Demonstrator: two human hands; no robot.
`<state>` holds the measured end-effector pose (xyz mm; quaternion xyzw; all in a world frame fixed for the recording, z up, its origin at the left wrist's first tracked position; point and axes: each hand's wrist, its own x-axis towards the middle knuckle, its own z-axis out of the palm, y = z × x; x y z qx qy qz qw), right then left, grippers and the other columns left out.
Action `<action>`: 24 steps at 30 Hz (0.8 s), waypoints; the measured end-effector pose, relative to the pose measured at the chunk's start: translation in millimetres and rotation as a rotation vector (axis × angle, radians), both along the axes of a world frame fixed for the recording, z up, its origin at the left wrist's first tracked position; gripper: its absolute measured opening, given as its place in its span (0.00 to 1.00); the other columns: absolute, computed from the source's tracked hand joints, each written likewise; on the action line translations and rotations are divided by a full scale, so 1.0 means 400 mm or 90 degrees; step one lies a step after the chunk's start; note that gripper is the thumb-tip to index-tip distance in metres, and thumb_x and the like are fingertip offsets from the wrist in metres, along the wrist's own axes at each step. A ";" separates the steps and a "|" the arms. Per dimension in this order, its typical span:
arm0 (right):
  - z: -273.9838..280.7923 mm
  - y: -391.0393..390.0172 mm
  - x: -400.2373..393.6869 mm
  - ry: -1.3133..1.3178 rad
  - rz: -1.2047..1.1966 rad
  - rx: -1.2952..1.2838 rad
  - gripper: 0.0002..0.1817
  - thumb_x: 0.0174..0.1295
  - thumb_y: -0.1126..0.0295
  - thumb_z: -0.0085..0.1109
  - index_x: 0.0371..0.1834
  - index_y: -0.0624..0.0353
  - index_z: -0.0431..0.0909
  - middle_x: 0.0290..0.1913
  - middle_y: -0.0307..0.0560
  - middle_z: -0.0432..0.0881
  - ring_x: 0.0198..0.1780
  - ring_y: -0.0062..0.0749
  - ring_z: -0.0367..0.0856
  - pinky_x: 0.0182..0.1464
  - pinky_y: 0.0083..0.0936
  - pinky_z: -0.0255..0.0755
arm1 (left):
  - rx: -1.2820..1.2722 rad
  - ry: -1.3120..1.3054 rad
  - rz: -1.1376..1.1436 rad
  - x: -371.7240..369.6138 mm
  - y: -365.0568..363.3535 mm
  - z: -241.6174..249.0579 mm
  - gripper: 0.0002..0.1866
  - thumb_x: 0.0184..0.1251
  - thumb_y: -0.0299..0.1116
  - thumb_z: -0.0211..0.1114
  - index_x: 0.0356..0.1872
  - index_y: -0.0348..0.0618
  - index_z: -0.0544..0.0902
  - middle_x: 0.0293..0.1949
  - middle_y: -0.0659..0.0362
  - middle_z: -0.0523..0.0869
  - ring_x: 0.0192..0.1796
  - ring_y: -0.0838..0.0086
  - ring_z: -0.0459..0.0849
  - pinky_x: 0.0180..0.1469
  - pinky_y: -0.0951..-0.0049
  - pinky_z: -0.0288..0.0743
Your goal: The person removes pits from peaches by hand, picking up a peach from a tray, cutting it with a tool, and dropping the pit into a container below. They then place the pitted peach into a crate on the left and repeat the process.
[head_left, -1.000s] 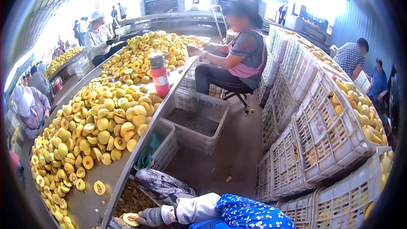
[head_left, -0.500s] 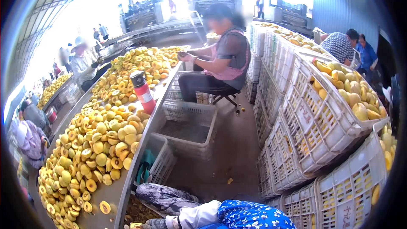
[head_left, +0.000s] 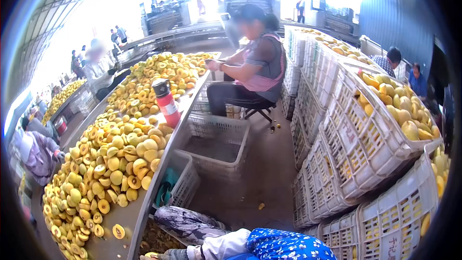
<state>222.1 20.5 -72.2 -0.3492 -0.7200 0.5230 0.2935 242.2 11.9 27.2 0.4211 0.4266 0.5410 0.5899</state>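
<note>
At the bottom edge, my right hand wears a grey knitted glove below a white sleeve. Its fingers look closed around a yellow peach, though the frame edge cuts off part of them. A blue floral garment and my patterned trouser leg are close by. My left hand is outside the picture. Left of my knee stands a long metal table heaped with halved yellow peaches. One peach half lies apart, cut side up, near the table edge.
A red bottle with a black lid stands on the table. Low crates sit beside it. Tall crate stacks full of peaches line the right. A seated co-worker handles something at the table; other people work left and behind.
The view has shifted slightly. At the far left, a co-worker's gloved hand has come up to the table. Two people behind the right crates now show lower. My right hand stays nearly in place.
</note>
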 end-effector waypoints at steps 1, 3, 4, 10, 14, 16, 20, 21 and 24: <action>-0.075 0.013 -0.036 -0.002 0.003 0.088 0.18 0.68 0.69 0.37 0.55 0.65 0.71 0.44 0.59 0.76 0.41 0.48 0.77 0.44 0.32 0.71 | -0.007 -0.018 0.040 -0.037 0.006 -0.010 0.14 0.69 0.41 0.52 0.47 0.42 0.73 0.41 0.60 0.76 0.43 0.76 0.76 0.46 0.75 0.75; -0.265 0.054 -0.103 -0.045 -0.015 0.429 0.18 0.67 0.70 0.37 0.55 0.65 0.71 0.44 0.59 0.76 0.42 0.48 0.77 0.44 0.32 0.71 | -0.013 -0.056 0.111 -0.100 0.018 -0.024 0.14 0.69 0.41 0.52 0.46 0.43 0.73 0.40 0.60 0.76 0.43 0.76 0.76 0.46 0.76 0.75; -0.257 0.048 -0.075 -0.220 -0.042 0.614 0.20 0.65 0.71 0.38 0.58 0.65 0.68 0.47 0.61 0.75 0.44 0.50 0.76 0.48 0.34 0.71 | -0.015 -0.074 0.151 -0.134 0.022 -0.033 0.14 0.69 0.42 0.52 0.46 0.43 0.73 0.40 0.60 0.76 0.42 0.76 0.76 0.45 0.76 0.75; -0.017 -0.007 0.062 -0.411 0.055 0.643 0.20 0.69 0.69 0.36 0.62 0.60 0.67 0.45 0.59 0.78 0.42 0.46 0.80 0.43 0.33 0.74 | -0.010 -0.203 0.314 -0.306 -0.009 -0.084 0.15 0.69 0.43 0.52 0.46 0.43 0.73 0.40 0.61 0.76 0.42 0.77 0.76 0.45 0.76 0.76; 0.083 -0.008 0.101 -0.021 -0.023 0.516 0.17 0.60 0.71 0.44 0.51 0.65 0.72 0.31 0.57 0.77 0.31 0.46 0.78 0.31 0.36 0.73 | 0.024 -0.191 0.362 -0.385 -0.040 -0.149 0.16 0.70 0.47 0.50 0.44 0.45 0.74 0.36 0.62 0.76 0.39 0.77 0.77 0.40 0.75 0.78; 0.163 -0.015 0.086 -0.218 -0.087 0.743 0.13 0.57 0.70 0.46 0.44 0.61 0.75 0.29 0.51 0.76 0.30 0.43 0.78 0.24 0.36 0.71 | 0.007 -0.136 0.360 -0.398 -0.049 -0.169 0.18 0.71 0.49 0.48 0.45 0.44 0.74 0.35 0.60 0.79 0.34 0.77 0.79 0.33 0.79 0.77; 0.131 -0.018 0.047 -0.179 -0.081 0.244 0.15 0.66 0.59 0.45 0.35 0.59 0.74 0.24 0.61 0.77 0.25 0.55 0.77 0.26 0.46 0.69 | -0.101 -0.188 0.360 -0.383 -0.058 -0.095 0.26 0.70 0.55 0.46 0.45 0.41 0.76 0.31 0.58 0.82 0.27 0.75 0.81 0.23 0.81 0.74; 0.143 -0.018 0.045 -0.172 -0.086 0.206 0.16 0.66 0.58 0.45 0.35 0.60 0.74 0.23 0.61 0.77 0.25 0.57 0.77 0.27 0.47 0.69 | -0.132 -0.215 0.362 -0.378 -0.051 -0.085 0.29 0.69 0.58 0.45 0.44 0.39 0.77 0.29 0.58 0.82 0.26 0.75 0.81 0.23 0.80 0.73; 0.145 -0.012 0.048 -0.286 0.041 0.236 0.14 0.63 0.72 0.45 0.50 0.63 0.71 0.38 0.60 0.74 0.32 0.53 0.77 0.29 0.42 0.70 | -0.138 -0.246 0.364 -0.380 -0.061 -0.096 0.29 0.68 0.60 0.44 0.42 0.40 0.77 0.29 0.59 0.82 0.28 0.75 0.82 0.27 0.80 0.76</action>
